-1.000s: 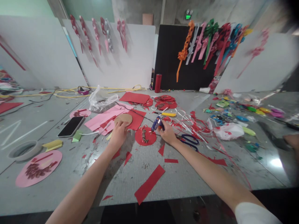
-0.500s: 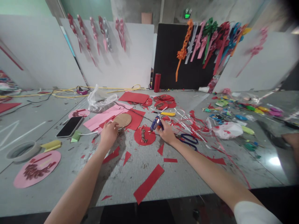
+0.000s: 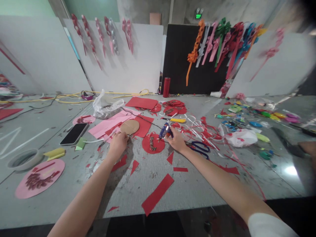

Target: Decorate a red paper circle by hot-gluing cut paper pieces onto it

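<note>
My right hand (image 3: 177,141) is closed around a blue glue gun (image 3: 163,131), its nozzle pointing down over the right part of a red paper disc (image 3: 158,148). A curved row of small brown pieces (image 3: 151,143) lies on that disc. To the left, my left hand (image 3: 118,144) reaches down with its fingers drawn together at a little heap of similar dark pieces (image 3: 129,135). What its fingertips pinch, if anything, is too small to make out. Just beyond that hand a round tan cardboard disc (image 3: 130,126) rests on red and pink paper sheets (image 3: 144,127).
Dark-handled scissors (image 3: 200,146) and a yellow-handled cutter (image 3: 178,120) lie by my right hand. Leftward are a phone (image 3: 74,134), a tape roll (image 3: 24,159) and a pink decorated disc (image 3: 39,179). Red scraps (image 3: 158,194) lie in front. Another person's hand (image 3: 307,147) shows at the right edge.
My left hand has shifted slightly right and nearer, its fingers now drawn in at the heap of pieces. The right hand and glue gun have stayed almost still.
</note>
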A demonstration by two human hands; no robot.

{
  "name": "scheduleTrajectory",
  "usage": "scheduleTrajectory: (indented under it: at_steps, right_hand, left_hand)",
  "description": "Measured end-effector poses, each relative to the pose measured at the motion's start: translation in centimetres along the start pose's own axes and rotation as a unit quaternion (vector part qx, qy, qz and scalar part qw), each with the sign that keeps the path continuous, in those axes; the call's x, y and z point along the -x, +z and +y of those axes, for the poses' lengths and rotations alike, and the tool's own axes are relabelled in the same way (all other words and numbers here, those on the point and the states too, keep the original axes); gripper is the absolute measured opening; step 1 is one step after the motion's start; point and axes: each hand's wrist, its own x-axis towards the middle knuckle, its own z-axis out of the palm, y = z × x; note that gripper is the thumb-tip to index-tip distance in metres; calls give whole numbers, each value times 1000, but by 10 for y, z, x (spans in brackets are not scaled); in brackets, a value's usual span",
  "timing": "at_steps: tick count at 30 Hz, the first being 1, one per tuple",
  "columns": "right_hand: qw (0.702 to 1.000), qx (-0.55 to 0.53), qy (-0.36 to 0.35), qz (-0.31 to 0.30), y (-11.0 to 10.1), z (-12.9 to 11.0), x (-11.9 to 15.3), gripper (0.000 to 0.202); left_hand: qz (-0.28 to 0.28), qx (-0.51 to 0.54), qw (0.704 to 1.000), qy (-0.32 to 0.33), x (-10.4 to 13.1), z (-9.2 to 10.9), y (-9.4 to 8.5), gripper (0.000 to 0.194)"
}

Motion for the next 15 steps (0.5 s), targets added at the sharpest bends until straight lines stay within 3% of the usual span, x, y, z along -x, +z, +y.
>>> scheduleTrajectory:
  at_steps: [9, 15]
  right_hand:
    - [996, 56, -70, -4, 8, 13, -1, 33]
    - [996, 44, -80, -17, 7, 17, -2, 29]
  left_hand:
    - [37, 16, 998, 40, 1, 5, -4, 24]
    - [45, 137, 968, 205, 5, 30, -10, 20]
